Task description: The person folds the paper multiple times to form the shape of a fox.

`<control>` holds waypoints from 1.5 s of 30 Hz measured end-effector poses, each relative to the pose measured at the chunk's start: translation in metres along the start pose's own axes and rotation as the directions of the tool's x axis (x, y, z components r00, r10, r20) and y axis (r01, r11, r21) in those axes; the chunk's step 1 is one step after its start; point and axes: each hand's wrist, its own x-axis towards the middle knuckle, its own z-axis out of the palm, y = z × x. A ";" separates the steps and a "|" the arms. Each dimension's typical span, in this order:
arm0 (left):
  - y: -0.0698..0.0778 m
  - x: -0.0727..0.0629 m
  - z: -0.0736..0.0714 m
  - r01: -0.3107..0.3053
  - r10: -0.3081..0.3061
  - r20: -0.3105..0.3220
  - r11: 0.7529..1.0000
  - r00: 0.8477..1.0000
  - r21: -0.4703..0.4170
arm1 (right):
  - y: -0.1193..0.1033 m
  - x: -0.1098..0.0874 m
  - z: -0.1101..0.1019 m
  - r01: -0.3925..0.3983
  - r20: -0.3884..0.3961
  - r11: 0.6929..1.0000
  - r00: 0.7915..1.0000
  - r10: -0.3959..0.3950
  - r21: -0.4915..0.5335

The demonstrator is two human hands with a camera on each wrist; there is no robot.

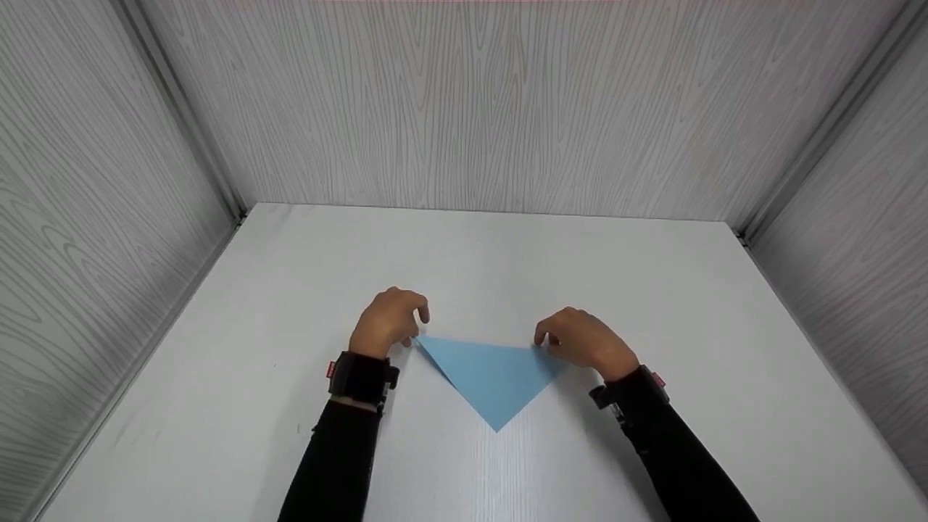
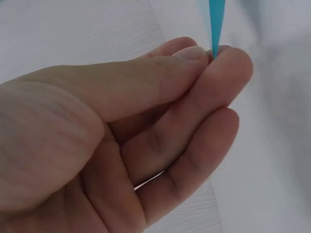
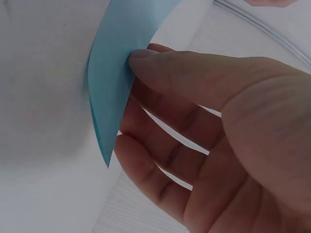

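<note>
A light blue sheet of paper (image 1: 493, 377), folded into a triangle, spans the gap between my two hands, its point toward me. At the triangle's left corner, my left hand (image 1: 388, 319) pinches the tip between thumb and fingers; the left wrist view shows the narrow paper tip (image 2: 216, 29) entering the grip. My right hand (image 1: 583, 341) holds the long far edge near the right corner. In the right wrist view the thumb (image 3: 160, 68) presses on the blue paper (image 3: 114, 73) with fingers behind it, and the corner hangs free below.
The white tabletop (image 1: 290, 275) lies under both hands. Pale wood-grain panels stand at the back (image 1: 464, 109), left (image 1: 87, 217) and right (image 1: 855, 254). Each wrist carries a black strapped-on device, such as the left one (image 1: 360, 377).
</note>
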 end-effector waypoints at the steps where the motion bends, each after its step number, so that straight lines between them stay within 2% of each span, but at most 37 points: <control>1: 0.000 -0.001 -0.001 0.001 -0.001 -0.015 1.000 1.000 -0.002 | 0.000 -0.001 0.000 0.005 -0.006 1.000 1.000 -0.005 -0.001; 5: 0.003 -0.004 -0.006 -0.028 0.028 -0.101 1.000 0.995 0.003 | -0.001 -0.004 -0.002 0.069 -0.074 0.998 0.995 -0.069 0.003; 8: 0.007 -0.008 -0.010 -0.079 0.083 -0.152 0.996 0.985 0.033 | -0.003 -0.005 -0.003 0.142 -0.139 0.990 0.980 -0.141 -0.002; 10: 0.010 -0.010 -0.012 -0.119 0.127 -0.164 0.991 0.978 0.057 | -0.006 -0.007 -0.003 0.182 -0.178 0.983 0.967 -0.183 -0.026; 14: 0.018 -0.017 -0.010 -0.212 0.220 -0.119 0.974 0.968 0.075 | -0.016 -0.015 -0.001 0.208 -0.218 0.971 0.949 -0.229 -0.114; 17: 0.027 -0.024 -0.001 -0.274 0.277 -0.043 0.959 0.960 0.077 | -0.024 -0.022 0.005 0.206 -0.194 0.966 0.953 -0.234 -0.155; 21: 0.037 -0.032 0.017 -0.341 0.338 0.043 0.930 0.940 0.138 | -0.031 -0.028 0.014 0.214 -0.155 0.962 0.958 -0.241 -0.172; 24: 0.039 -0.039 0.030 -0.373 0.364 0.082 0.908 0.928 0.190 | -0.035 -0.030 0.022 0.231 -0.149 0.950 0.953 -0.264 -0.209; 28: 0.037 -0.046 0.043 -0.383 0.365 0.119 0.891 0.924 0.243 | -0.038 -0.036 0.031 0.243 -0.112 0.932 0.953 -0.281 -0.269; 33: 0.036 -0.050 0.053 -0.398 0.378 0.124 0.879 0.918 0.264 | -0.042 -0.040 0.035 0.255 -0.083 0.921 0.953 -0.291 -0.293; 40: 0.038 -0.048 0.062 -0.450 0.439 0.105 0.850 0.892 0.272 | -0.047 -0.043 0.036 0.212 -0.044 0.941 0.972 -0.231 -0.263; 45: 0.038 -0.047 0.064 -0.459 0.455 0.081 0.847 0.887 0.269 | -0.048 -0.043 0.036 0.209 -0.050 0.943 0.972 -0.229 -0.259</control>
